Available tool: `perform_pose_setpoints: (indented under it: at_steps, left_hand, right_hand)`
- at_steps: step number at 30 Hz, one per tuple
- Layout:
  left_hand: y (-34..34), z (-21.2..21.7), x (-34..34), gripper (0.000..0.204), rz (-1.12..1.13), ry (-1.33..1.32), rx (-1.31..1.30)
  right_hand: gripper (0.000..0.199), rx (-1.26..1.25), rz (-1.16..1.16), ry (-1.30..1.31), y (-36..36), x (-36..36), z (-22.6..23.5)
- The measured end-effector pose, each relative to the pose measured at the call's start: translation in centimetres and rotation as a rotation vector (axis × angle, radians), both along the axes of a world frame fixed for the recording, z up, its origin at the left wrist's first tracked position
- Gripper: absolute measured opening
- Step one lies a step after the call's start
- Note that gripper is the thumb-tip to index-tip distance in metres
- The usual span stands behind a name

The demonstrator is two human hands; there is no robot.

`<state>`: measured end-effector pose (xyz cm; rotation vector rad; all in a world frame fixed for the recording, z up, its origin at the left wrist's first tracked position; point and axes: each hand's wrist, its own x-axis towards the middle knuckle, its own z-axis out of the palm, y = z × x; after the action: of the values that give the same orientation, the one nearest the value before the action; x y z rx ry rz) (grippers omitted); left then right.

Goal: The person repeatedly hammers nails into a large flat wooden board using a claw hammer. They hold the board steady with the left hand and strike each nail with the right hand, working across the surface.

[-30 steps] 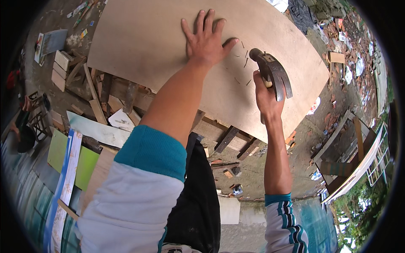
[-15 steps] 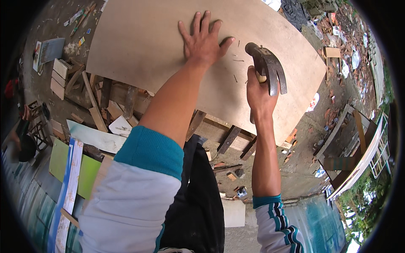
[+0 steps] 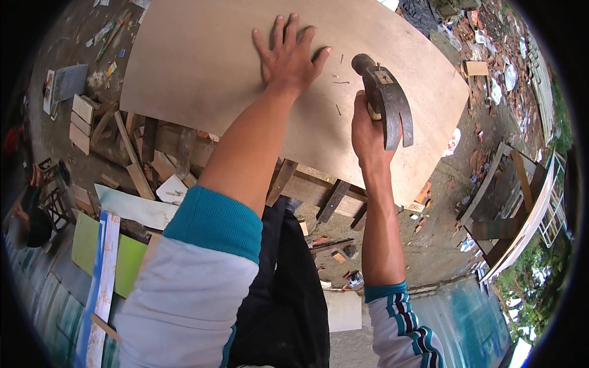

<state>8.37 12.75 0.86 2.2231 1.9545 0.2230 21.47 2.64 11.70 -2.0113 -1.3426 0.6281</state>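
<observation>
Under your left hand [image 3: 288, 58] the plywood sheet [image 3: 202, 73] is a pale, even tan with faint darker smudges and a few small dark nails [image 3: 339, 80] scattered on it. The claw hammer [image 3: 385, 101] in your right hand [image 3: 368, 138] has a dark grey-brown metal head and a light wooden handle. Your sleeves [image 3: 196, 276] are light grey with teal cuffs; the right one carries dark and white stripes. Your trousers [image 3: 285, 294] are black. Left of the plywood sheet, low down, lie a lime-green panel [image 3: 83, 245] and a white board [image 3: 101, 288] edged in blue.
</observation>
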Motion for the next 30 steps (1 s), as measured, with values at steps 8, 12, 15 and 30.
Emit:
perform_pose_setpoints:
  at_steps: [8,12,15,30]
  left_hand:
    - [0.2,-0.3,0.3,0.057,0.012,0.004,0.032]
    - [0.4,0.1,0.3,0.056,0.007,-0.009,0.030]
    - [-0.3,0.0,1.0,0.056,0.009,-0.022,0.038]
    - [0.1,-0.4,0.4,0.053,0.004,-0.041,0.016]
  right_hand:
    - [0.025,-0.119,-0.028,0.109,0.9,1.0,-1.8]
    - [0.022,0.032,-0.024,-0.024,-0.5,0.1,-2.4]
    - [0.020,-0.386,-0.004,-0.159,1.4,0.9,-4.9]
    - [0.026,-0.047,0.020,0.012,1.0,1.2,-1.1]
